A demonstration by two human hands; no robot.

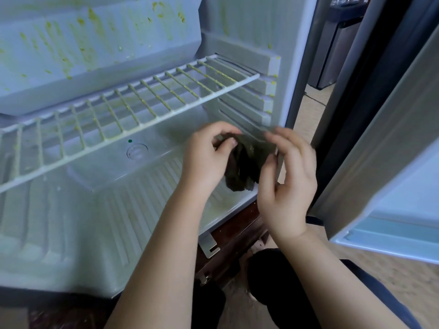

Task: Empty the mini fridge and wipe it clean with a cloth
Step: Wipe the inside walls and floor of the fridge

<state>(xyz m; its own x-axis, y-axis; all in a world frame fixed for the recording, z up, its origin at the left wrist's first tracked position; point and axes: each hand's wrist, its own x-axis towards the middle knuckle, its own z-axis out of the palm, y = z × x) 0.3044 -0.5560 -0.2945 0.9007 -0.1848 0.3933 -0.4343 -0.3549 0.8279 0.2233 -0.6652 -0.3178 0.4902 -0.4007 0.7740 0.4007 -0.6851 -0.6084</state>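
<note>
The white plastic-lined mini fridge stands open and holds no food, so the emptying looks done and wiping is the step in hand. A dark, crumpled olive-brown cloth hangs between both hands at the lower right front of the cabinet, just above the ribbed floor. The left hand pinches its top edge between thumb and curled fingers; the right hand is blurred at the cloth's other side, and whether it grips or only touches I cannot tell. Yellow-green smears streak the back wall and cling to the white wire shelf (its bars are coated too). To do this well, fold the cloth to a cleaner face, wipe the walls from the top downward, run along each bar, and finish on the floor so drips are caught last
</note>
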